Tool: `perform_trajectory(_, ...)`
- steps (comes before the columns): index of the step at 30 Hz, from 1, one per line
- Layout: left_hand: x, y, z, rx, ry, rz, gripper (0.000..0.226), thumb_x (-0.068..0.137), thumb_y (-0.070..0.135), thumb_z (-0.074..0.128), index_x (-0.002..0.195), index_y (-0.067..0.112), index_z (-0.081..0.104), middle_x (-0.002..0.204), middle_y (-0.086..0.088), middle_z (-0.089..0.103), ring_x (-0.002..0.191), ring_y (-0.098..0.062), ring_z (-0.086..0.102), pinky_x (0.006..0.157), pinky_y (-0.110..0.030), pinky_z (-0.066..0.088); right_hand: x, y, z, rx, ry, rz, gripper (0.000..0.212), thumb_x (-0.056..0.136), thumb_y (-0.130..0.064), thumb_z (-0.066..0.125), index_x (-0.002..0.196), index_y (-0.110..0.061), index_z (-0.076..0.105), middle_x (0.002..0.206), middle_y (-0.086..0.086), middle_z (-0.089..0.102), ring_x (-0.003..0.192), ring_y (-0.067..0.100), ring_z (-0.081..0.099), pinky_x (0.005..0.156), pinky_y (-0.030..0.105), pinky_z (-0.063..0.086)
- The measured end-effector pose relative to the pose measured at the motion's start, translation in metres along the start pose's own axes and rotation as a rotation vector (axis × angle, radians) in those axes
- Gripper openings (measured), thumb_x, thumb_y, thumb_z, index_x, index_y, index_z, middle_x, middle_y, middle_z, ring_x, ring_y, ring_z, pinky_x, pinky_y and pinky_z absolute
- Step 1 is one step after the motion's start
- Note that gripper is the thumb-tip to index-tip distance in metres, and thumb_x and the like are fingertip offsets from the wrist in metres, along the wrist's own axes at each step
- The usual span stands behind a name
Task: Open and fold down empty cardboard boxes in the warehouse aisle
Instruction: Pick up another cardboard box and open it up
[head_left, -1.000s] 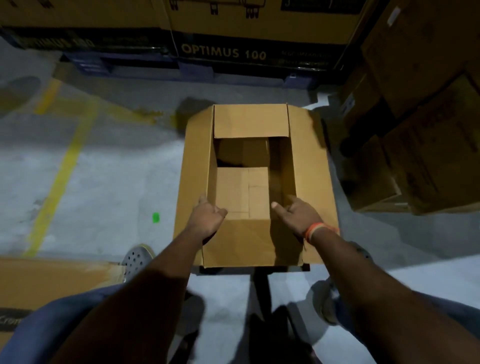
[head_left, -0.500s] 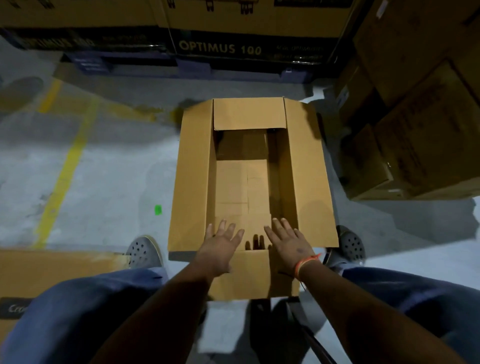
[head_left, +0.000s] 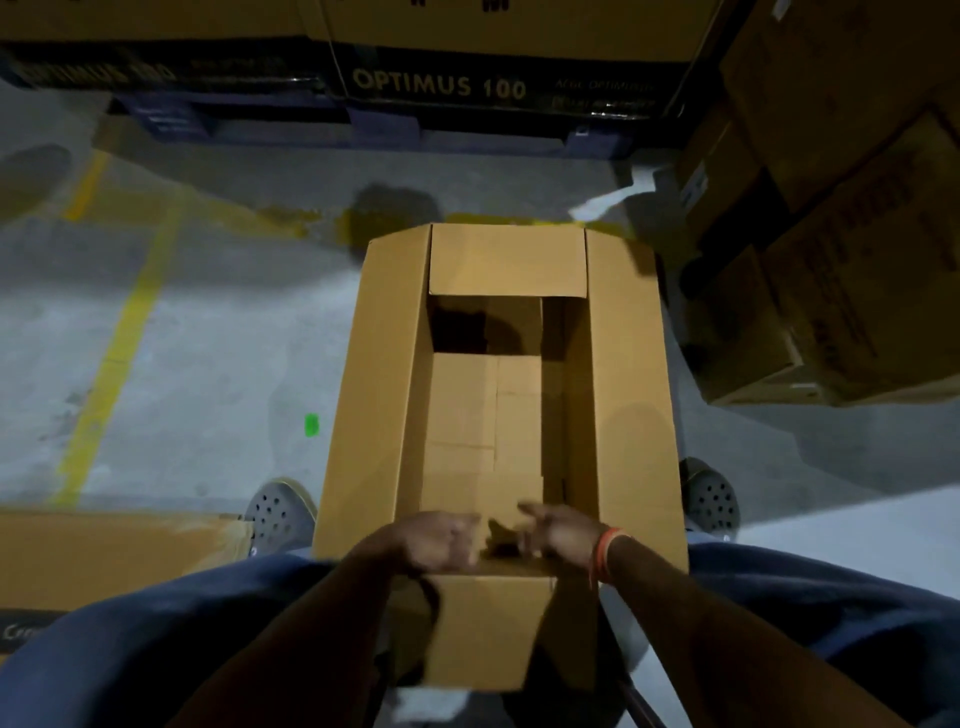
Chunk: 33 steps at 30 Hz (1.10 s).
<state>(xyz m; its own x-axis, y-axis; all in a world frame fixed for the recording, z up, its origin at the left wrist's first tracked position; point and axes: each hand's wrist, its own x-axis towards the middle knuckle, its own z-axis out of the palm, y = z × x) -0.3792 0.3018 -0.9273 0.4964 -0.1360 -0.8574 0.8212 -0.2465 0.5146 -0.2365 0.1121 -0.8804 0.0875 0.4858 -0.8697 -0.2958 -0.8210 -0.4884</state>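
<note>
An open brown cardboard box stands on the floor between my feet. Its long side flaps are spread outward and its far flap lies flat. The near flap hangs down outside, toward me. The inside holds nothing, and its bottom flaps are closed. My left hand sits on the near rim at the fold with its fingers curled over the cardboard. My right hand, with an orange wristband, touches the same fold, its fingers reaching left. Both hands are blurred.
Stacked brown cartons crowd the right side. A black and yellow "OPTIMUS 100" carton on a pallet lines the back. A flattened cardboard sheet lies at the lower left. Yellow floor lines and a green dot mark the grey floor.
The near flap has gone from inside the box opening to hanging down outside. My hands drew back from flat on the flap to the near rim, and the fingers have bent.
</note>
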Motion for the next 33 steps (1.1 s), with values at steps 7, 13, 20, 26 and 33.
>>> perform_trajectory(7,0.02,0.093,-0.033,-1.556,0.25,0.403,0.066,0.098,0.036,0.057,0.154,0.009,0.035,0.141,-0.017,0.06,0.132,-0.03,0.056,0.118,-0.043,0.036,0.034,-0.073,-0.039,1.453,0.098,-0.352,0.062,0.086,-0.028,0.057,0.143,-0.008,0.049,0.136,0.019,0.062,0.129,0.033,0.057,0.117,0.045,0.036)
perform_trajectory(13,0.074,0.134,-0.08,-1.818,0.332,0.406,0.07,0.101,0.033,0.057,0.157,0.003,0.028,0.146,-0.022,0.053,0.137,-0.034,0.05,0.118,-0.044,0.036,0.095,-0.115,-0.077,1.608,0.192,-0.391,0.064,0.099,-0.04,0.048,0.152,-0.006,0.037,0.143,0.022,0.054,0.133,0.034,0.052,0.115,0.045,0.038)
perform_trajectory(20,0.1,0.191,-0.163,-1.703,0.539,0.529,0.065,0.103,0.033,0.051,0.16,0.013,0.026,0.166,-0.012,0.026,0.153,-0.032,0.023,0.123,-0.044,0.024,0.135,-0.18,-0.146,1.405,0.312,-0.527,0.026,0.099,-0.032,0.05,0.121,-0.019,0.055,0.136,0.008,0.059,0.135,0.028,0.049,0.108,0.049,0.042)
perform_trajectory(26,0.116,0.192,-0.25,-0.435,0.925,0.594,0.082,0.091,0.045,0.069,0.16,0.03,0.027,0.169,-0.002,0.017,0.155,-0.024,0.014,0.124,-0.043,0.021,0.132,-0.225,-0.218,0.284,0.725,-0.636,0.077,0.084,-0.011,0.058,0.155,-0.031,0.035,0.146,0.0,0.047,0.131,0.022,0.046,0.105,0.034,0.043)
perform_trajectory(33,0.14,0.174,-0.311,0.588,0.916,0.164,0.109,0.082,0.042,0.077,0.16,0.043,0.002,0.171,0.001,-0.008,0.155,-0.039,-0.006,0.118,-0.069,0.018,0.167,-0.236,-0.264,-0.889,0.735,-0.201,0.104,0.086,-0.028,0.071,0.156,-0.05,-0.003,0.168,-0.001,-0.017,0.153,0.043,-0.004,0.12,0.057,0.019)
